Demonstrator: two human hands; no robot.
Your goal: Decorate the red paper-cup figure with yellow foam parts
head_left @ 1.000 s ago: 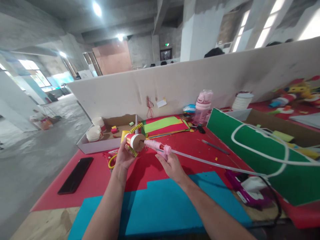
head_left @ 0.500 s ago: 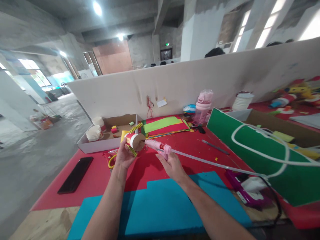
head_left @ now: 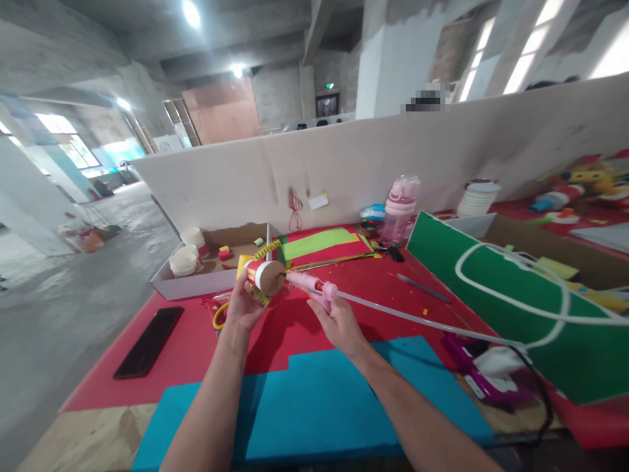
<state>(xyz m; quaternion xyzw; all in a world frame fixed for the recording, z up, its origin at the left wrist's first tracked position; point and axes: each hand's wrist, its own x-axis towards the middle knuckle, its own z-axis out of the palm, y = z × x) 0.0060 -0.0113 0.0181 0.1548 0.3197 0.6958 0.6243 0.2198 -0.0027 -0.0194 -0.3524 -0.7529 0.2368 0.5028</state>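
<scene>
Red-and-white round paper cup [head_left: 265, 275] is grasped by the left hand [head_left: 246, 309], while the right hand [head_left: 338, 324] clasps 1 pink plastic glue gun [head_left: 305, 282], nozzle near the cup's base.

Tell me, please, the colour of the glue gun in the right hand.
The glue gun is mostly light pink, seen in the head view, the only one.

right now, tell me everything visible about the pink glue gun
The pink glue gun looks plastic, with a red part near its rear. The right hand grips its handle. Slightly tilted, its nozzle points left at the brown cup base; contact is unclear. A long translucent stick runs from its back.
</scene>
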